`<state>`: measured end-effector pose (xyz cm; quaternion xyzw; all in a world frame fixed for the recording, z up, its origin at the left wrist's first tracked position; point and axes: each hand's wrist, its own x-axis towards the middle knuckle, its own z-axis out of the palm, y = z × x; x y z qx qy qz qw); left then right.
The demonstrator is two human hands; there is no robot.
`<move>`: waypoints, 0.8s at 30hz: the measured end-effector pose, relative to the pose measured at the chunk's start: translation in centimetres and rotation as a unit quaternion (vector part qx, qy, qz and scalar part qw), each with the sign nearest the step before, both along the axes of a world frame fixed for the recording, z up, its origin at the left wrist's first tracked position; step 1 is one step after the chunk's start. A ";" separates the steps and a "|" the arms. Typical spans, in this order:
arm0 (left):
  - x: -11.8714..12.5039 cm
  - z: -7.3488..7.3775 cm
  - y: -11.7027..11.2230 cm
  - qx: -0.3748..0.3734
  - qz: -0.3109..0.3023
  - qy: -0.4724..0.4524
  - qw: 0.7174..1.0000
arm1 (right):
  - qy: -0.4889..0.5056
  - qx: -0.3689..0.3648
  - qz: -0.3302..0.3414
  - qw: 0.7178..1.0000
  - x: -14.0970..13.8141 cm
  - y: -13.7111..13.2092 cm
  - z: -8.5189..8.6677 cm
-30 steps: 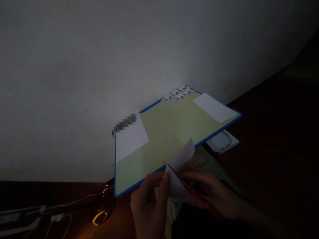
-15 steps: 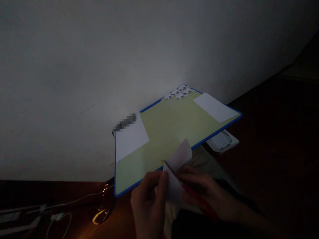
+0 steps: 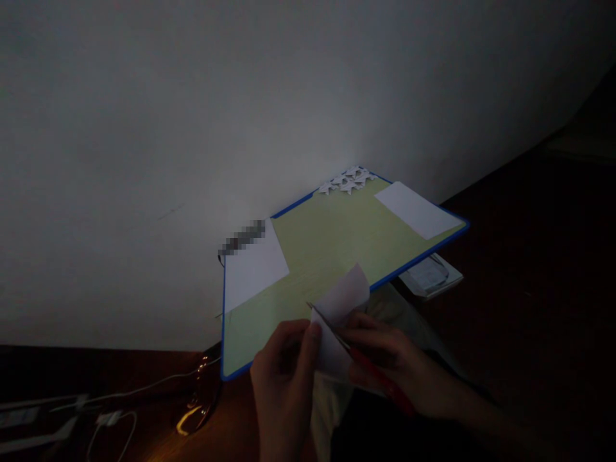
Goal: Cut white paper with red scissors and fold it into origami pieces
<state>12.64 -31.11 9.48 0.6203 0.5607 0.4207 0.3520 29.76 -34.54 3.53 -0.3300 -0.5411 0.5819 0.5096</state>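
My left hand (image 3: 286, 369) pinches the edge of a white sheet of paper (image 3: 347, 294) between thumb and fingers, just over the near edge of a small table (image 3: 332, 247). In my right hand (image 3: 385, 350) are red-handled scissors (image 3: 380, 375), their blades lying across the paper with the tips close to my left thumb. The blades look nearly closed on the sheet. My right fingertips also rest against the paper, and the scissor loops are partly hidden by that hand.
On the table lie a white sheet (image 3: 255, 269) at the left, another sheet (image 3: 418, 210) at the right and several cut paper stars (image 3: 349, 179) at the back. A wall (image 3: 192, 128) stands behind. White cables (image 3: 144, 387) run at lower left; a pale flat object (image 3: 430, 276) sits below the table.
The scissors and both hands have shifted slightly up and left with the paper. The blades, a little apart at the tips before, now look closer together.
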 end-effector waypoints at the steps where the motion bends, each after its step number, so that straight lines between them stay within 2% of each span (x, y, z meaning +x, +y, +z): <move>1: 0.0 0.0 0.1 0.005 -0.005 0.000 1.000 | -0.002 0.003 0.001 1.000 0.0 0.0 -0.1; 9: -0.1 -0.2 0.3 0.019 -0.008 0.011 1.000 | 0.026 -0.001 -0.008 1.000 -0.4 -0.4 -0.3; 14: -0.2 -0.5 0.4 0.024 -0.016 0.021 0.999 | 0.009 0.000 -0.015 1.000 -0.6 -0.5 -0.6; 19: -0.1 -0.4 0.1 0.015 0.013 0.018 1.000 | 0.009 0.003 -0.012 1.000 -0.5 -0.7 -0.4; 24: -0.4 -0.7 0.5 0.016 -0.021 0.026 0.999 | 0.004 0.007 -0.028 1.000 -0.7 -0.6 -0.7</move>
